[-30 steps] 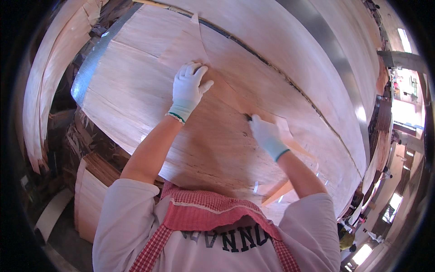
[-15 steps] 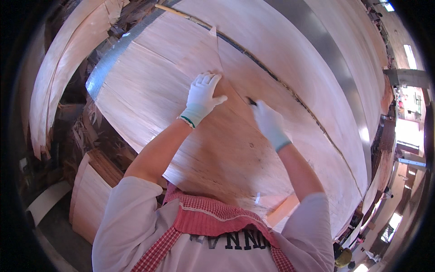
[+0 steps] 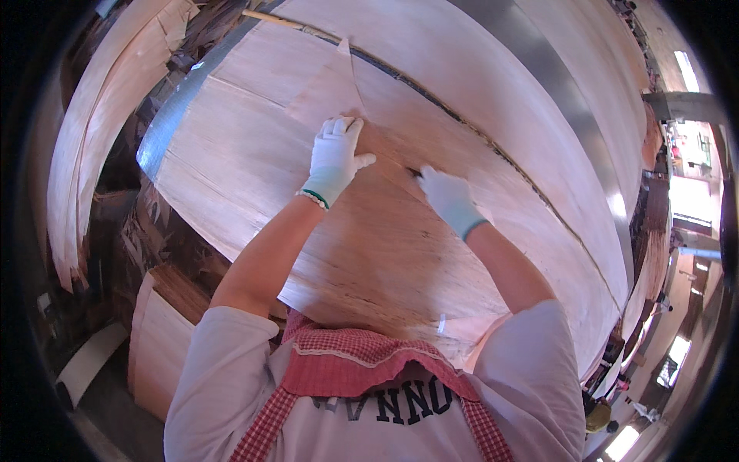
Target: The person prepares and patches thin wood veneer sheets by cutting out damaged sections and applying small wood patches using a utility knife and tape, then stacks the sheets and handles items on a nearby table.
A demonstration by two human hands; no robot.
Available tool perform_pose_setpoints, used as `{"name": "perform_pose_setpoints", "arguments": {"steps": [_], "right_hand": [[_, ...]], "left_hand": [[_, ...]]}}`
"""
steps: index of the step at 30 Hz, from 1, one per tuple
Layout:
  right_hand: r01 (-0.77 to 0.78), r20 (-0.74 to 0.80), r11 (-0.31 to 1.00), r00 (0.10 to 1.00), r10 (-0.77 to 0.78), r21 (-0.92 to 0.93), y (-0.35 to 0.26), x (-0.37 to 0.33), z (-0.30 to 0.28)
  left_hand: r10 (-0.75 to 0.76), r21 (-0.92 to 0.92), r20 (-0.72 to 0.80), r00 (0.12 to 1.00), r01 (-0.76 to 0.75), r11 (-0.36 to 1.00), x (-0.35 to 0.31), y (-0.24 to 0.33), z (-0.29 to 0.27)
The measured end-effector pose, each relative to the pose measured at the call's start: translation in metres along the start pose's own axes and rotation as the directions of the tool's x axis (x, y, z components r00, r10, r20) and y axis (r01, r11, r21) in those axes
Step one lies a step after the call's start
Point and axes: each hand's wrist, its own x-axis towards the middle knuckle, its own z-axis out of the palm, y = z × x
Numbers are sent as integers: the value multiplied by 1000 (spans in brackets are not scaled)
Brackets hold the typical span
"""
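Steadying the veneer sheet [image 3: 377, 246], the left grip [image 3: 334, 158] lies unclenched; right grip [image 3: 449, 197] clasps a small dark tool [image 3: 414, 172], best kept low and even!

The counter [image 3: 160, 138] shows as bare bluish-grey metal along its left edge; a broad, pale wood sheet [image 3: 246, 146] covers most of the rest, spreading toward the near edge. On the sheet, toward the far left corner, lies a thin pinkish piece [image 3: 327, 88], pointed at its far end. A yellowish rod [image 3: 271, 19] sits at that corner, in line with a dark strip [image 3: 477, 132] bordering the sheet's far side.
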Motion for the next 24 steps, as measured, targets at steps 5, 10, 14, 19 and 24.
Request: {"name": "perform_pose_setpoints", "arguments": {"steps": [5, 10, 14, 19, 24], "right_hand": [[-217, -167, 976, 962, 216, 15, 73, -130, 51], [-608, -88, 781, 779, 621, 140, 61, -234, 94], [-584, -258, 696, 658, 707, 417, 53, -249, 70], [-635, -229, 692, 658, 717, 344, 72, -227, 33], [-741, -235, 671, 658, 716, -28, 126, -211, 54]], "left_hand": [[52, 26, -11, 999, -52, 998, 2, 1, 2], [96, 68, -46, 994, -93, 993, 5, -2, 6], [46, 75, -5, 999, -46, 996, 1, 3, 2], [132, 90, -135, 982, -120, 989, -4, 16, -12], [340, 435, 41, 939, -323, 840, -21, 38, 24]]}}
